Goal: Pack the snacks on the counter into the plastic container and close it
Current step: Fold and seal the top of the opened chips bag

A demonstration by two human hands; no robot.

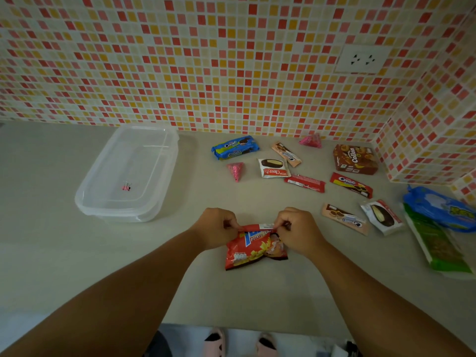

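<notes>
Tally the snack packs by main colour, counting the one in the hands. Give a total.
Red: 3, including the chips bag pinched by left hand and right hand
Blue: 2
Pink: 2
Peach: 2
White: 2
Brown: 1
Green: 1
Total: 13

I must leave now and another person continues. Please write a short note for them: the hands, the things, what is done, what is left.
Left hand and right hand both pinch the folded top edge of the red potato snack bag on the counter.
Plastic container sits left, lid on; a pink clip shows at it.
No snack is packed yet.
Left: open container, pack all snacks, close it.
</notes>
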